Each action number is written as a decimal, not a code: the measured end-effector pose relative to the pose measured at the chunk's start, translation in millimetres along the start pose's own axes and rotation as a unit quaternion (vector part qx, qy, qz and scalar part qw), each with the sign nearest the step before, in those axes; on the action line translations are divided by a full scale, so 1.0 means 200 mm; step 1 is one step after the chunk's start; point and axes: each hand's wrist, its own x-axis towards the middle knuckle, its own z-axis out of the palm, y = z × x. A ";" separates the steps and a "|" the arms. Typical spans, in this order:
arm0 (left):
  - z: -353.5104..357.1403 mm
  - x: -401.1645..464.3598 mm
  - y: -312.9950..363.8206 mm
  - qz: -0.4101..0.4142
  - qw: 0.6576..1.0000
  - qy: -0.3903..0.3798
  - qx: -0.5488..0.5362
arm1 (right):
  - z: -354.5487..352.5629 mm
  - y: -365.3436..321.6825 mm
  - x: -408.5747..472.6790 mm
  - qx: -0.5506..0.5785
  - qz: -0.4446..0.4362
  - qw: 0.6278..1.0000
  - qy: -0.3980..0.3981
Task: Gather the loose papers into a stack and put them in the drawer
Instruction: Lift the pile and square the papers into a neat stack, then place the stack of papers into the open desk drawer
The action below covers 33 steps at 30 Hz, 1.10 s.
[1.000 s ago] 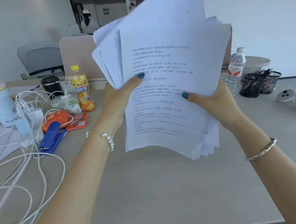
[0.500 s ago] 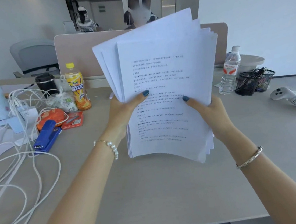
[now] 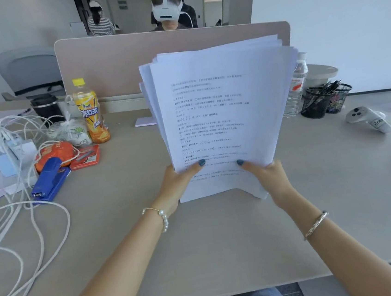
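The stack of papers (image 3: 220,121) stands nearly upright, its bottom edge on or just above the desk (image 3: 223,236); contact cannot be told. The sheets are fanned unevenly at the top. The left hand (image 3: 178,181) grips its lower left corner, the right hand (image 3: 268,176) its lower right, thumbs pressed on the printed front page. Left of the papers stand an orange drink bottle (image 3: 90,110) and a blue stapler (image 3: 49,178); right of them, mesh pen cups (image 3: 324,100).

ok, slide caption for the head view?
Both hands, left and right, hold the paper stack upright on the desk.
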 end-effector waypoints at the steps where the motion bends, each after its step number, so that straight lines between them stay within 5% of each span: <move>1: 0.01 0.00 0.00 0.006 1.000 0.015 -0.007 | 0.00 0.02 -0.01 0.002 0.009 1.000 -0.004; 6: 0.06 0.02 0.02 0.025 0.999 0.004 -0.025 | -0.07 -0.01 -0.01 0.036 -0.021 0.997 0.059; 9: 0.11 -0.04 -0.08 -0.017 1.000 -0.023 -0.006 | -0.09 0.10 -0.07 0.016 0.035 0.999 0.027; 15: 0.27 -0.02 -0.07 0.023 0.998 -0.050 -0.003 | -0.27 0.11 -0.12 0.004 0.003 0.998 0.059; 25: 0.96 -0.16 0.00 0.013 0.978 -0.202 -0.048 | -0.93 0.01 -0.36 -0.039 -0.065 0.970 0.230; 33: 1.47 -0.43 0.04 -0.020 0.916 -0.397 -0.059 | -1.47 0.02 -0.72 -0.121 -0.026 0.928 0.351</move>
